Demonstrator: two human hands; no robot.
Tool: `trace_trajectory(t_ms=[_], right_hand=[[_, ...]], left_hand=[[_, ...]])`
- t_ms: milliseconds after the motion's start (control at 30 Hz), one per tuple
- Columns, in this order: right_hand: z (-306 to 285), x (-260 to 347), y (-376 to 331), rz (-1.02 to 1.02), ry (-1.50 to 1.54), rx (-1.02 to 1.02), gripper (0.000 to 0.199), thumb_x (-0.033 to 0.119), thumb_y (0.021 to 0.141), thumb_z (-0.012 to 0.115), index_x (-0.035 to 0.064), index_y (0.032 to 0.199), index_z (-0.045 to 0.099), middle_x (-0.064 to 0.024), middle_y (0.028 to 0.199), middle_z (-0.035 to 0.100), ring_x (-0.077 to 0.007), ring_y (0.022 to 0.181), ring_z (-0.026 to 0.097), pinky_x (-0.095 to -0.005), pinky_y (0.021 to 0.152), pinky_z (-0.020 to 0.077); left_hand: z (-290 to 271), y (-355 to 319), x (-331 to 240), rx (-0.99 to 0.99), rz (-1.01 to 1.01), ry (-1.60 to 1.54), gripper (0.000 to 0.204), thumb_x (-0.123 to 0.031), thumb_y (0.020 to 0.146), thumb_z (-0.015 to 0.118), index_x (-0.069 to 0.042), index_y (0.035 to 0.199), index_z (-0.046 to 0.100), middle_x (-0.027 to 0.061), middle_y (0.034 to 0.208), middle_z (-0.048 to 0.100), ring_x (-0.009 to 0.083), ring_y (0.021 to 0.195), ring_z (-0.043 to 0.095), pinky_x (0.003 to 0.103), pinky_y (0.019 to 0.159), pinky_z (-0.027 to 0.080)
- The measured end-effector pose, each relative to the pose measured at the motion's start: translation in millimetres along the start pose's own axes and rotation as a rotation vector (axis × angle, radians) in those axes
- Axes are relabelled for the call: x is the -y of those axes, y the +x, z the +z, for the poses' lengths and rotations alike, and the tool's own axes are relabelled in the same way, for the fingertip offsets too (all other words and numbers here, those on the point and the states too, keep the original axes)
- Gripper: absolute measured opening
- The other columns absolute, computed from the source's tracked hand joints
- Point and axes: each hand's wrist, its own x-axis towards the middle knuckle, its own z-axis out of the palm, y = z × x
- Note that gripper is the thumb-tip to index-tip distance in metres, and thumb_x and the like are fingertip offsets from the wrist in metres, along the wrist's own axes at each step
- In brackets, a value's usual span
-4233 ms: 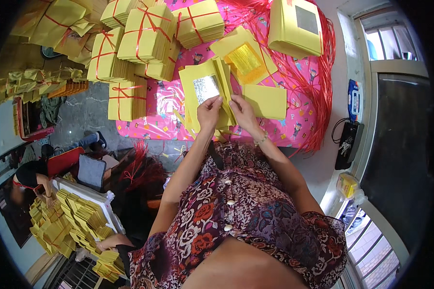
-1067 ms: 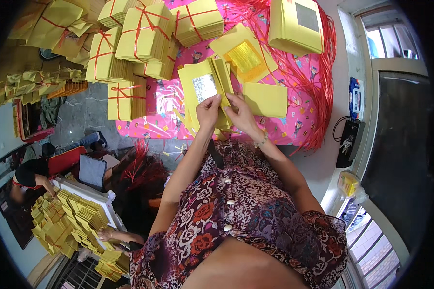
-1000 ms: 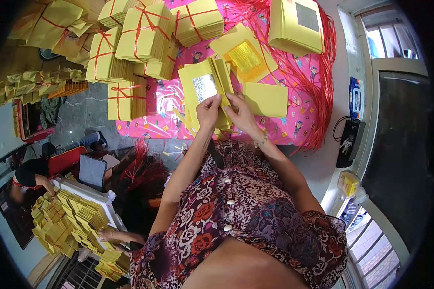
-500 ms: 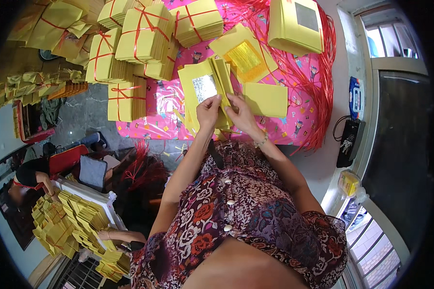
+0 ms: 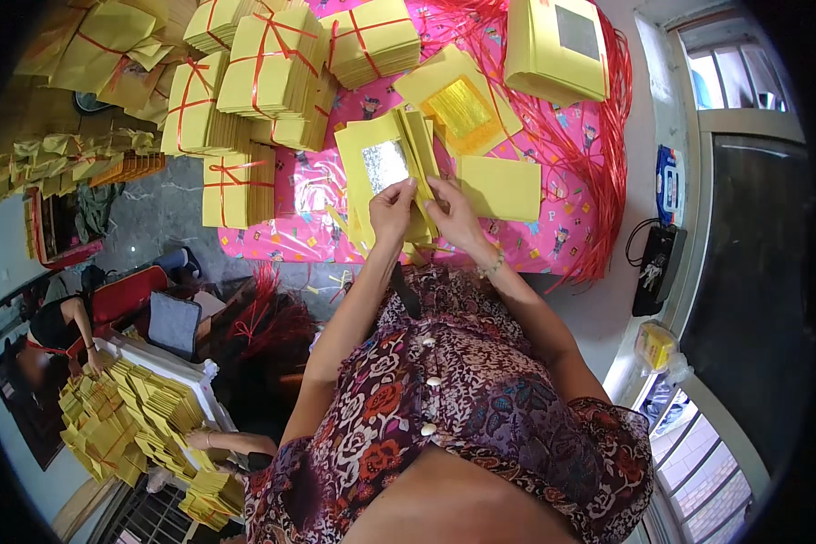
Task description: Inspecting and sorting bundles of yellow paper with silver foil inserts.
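A stack of yellow joss paper (image 5: 360, 188) with a silver foil square on its top sheet lies in front of me on the table. My left hand (image 5: 393, 208) pinches that stack at its near right edge, thumb and fingers closed. Close beside it, my right hand (image 5: 451, 213) grips the fanned sheets (image 5: 421, 140) along the stack's right side. My fingers hide the paper edges between the two hands. A flat yellow block of paper (image 5: 500, 188) lies right of my right hand, and a sheet with a gold foil square (image 5: 462, 100) lies beyond it.
Bundles of yellow paper tied with red ribbon (image 5: 267, 68) are piled at far left. A thick paper stack (image 5: 553, 50) stands far right beside long red ribbon strands (image 5: 607, 190). The table has a pink printed cover (image 5: 299, 240). Other people's arms (image 5: 231, 442) reach over yellow paper at lower left.
My hands and the stack hold almost the same place. At lower left, another person's arm and body have shifted slightly over the paper there.
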Motion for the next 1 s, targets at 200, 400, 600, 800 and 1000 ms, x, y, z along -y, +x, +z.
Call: trace_trajectory(t_ms=[200, 400, 600, 800, 1000], right_hand=[[2, -5, 0, -0.025, 0.068, -0.043, 0.040, 0.004, 0.087, 0.056, -0.0035, 0.126, 0.050, -0.0078, 0.100, 0.051, -0.0147, 0.095, 0.054, -0.0265, 0.082, 0.0465], [-5, 23, -3, -0.098, -0.029, -0.295, 0.037, 0.006, 0.085, 0.054, -0.0016, 0.121, 0.054, -0.0172, 0.106, 0.057, -0.0287, 0.100, 0.057, -0.0366, 0.087, 0.0456], [-4, 16, 2, 0.010, 0.166, -0.135, 0.031, 0.002, 0.088, 0.050, -0.0006, 0.118, 0.055, -0.0173, 0.107, 0.060, -0.0277, 0.097, 0.061, -0.0352, 0.083, 0.0481], [-2, 10, 3, -0.012, 0.028, -0.129, 0.031, 0.005, 0.092, 0.045, -0.0009, 0.122, 0.054, -0.0147, 0.111, 0.062, -0.0218, 0.104, 0.060, -0.0306, 0.089, 0.0457], [-2, 4, 4, 0.001, 0.031, -0.100, 0.032, 0.005, 0.092, 0.045, -0.0007, 0.122, 0.054, -0.0150, 0.111, 0.062, -0.0220, 0.104, 0.059, -0.0302, 0.089, 0.0456]], left_hand=[[0, 3, 4, -0.003, 0.030, 0.029, 0.022, -0.021, 0.088, 0.067, 0.000, 0.095, 0.069, 0.0005, 0.080, 0.067, 0.0057, 0.067, 0.056, 0.020, 0.061, 0.045], [0, 5, 6, -0.021, 0.015, 0.049, 0.021, -0.021, 0.088, 0.068, -0.001, 0.094, 0.070, 0.0003, 0.079, 0.066, 0.0056, 0.065, 0.056, 0.020, 0.060, 0.045], [2, 2, 0, -0.012, 0.004, 0.034, 0.025, -0.022, 0.087, 0.068, 0.001, 0.094, 0.070, 0.0030, 0.079, 0.067, 0.0067, 0.068, 0.057, 0.021, 0.063, 0.046], [1, 4, 3, -0.016, -0.007, 0.075, 0.022, -0.023, 0.087, 0.068, -0.002, 0.092, 0.070, -0.0003, 0.078, 0.066, 0.0056, 0.064, 0.056, 0.020, 0.060, 0.045], [2, 4, 3, -0.020, 0.008, 0.069, 0.026, -0.026, 0.086, 0.070, -0.001, 0.094, 0.071, 0.0011, 0.077, 0.067, 0.0060, 0.066, 0.055, 0.021, 0.061, 0.045]])
